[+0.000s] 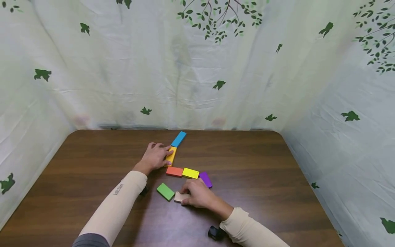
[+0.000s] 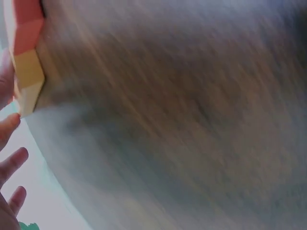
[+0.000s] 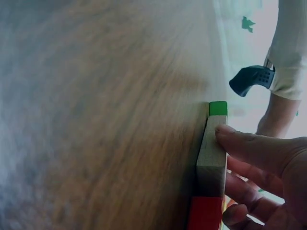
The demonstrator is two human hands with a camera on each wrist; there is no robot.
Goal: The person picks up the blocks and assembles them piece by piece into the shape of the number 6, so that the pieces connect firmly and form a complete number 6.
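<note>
My left hand (image 1: 155,157) spans the orange-yellow block (image 1: 171,156) between thumb and fingers. In the left wrist view that block (image 2: 29,72) shows beside the fingertips, with a red block (image 2: 26,24) against its end. My right hand (image 1: 199,193) pinches a plain wooden block (image 1: 180,197); in the right wrist view the thumb lies on its side (image 3: 212,146). A green block (image 1: 165,191) stands right at its left end. Another red block (image 3: 205,213) shows at its other end in the right wrist view, hidden by the hand from above.
A blue block (image 1: 179,139) continues beyond the orange-yellow one near the table's back edge. An orange-red block (image 1: 174,171), a yellow block (image 1: 190,173) and a purple block (image 1: 205,179) form a bent row between the hands. A patterned curtain (image 1: 191,85) hangs behind the wooden table (image 1: 247,154).
</note>
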